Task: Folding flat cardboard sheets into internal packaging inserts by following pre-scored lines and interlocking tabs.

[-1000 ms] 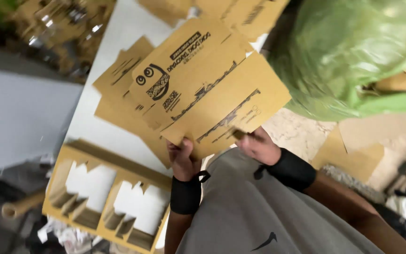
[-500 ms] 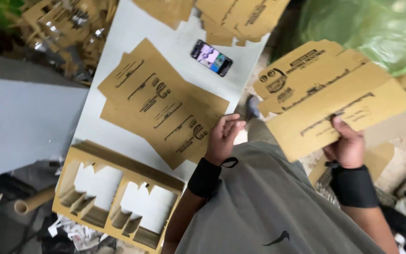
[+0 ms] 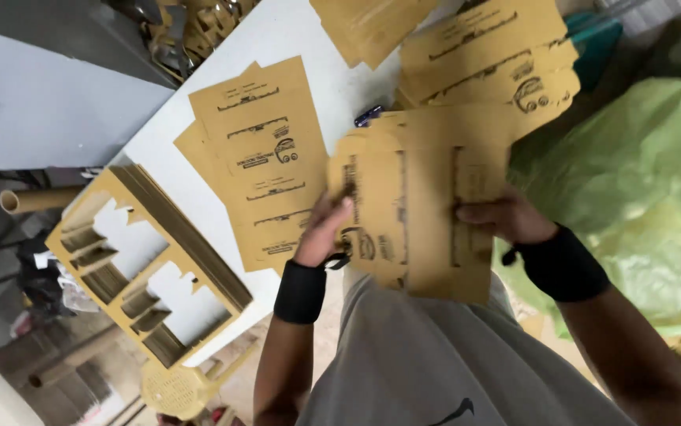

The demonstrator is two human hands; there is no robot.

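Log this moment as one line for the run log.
left hand: grips left edge of flat brown carton blank | right hand: grips its right edge | blank: held above white table | beside: stack of blanks, green bag

A flat brown carton blank with black print is held upright between both hands; more brown blanks lie stacked on the white worktop.

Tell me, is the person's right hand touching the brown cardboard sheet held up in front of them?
Touching. The head view shows the right hand with fingers laid on the cardboard sheet, gripping its right edge.
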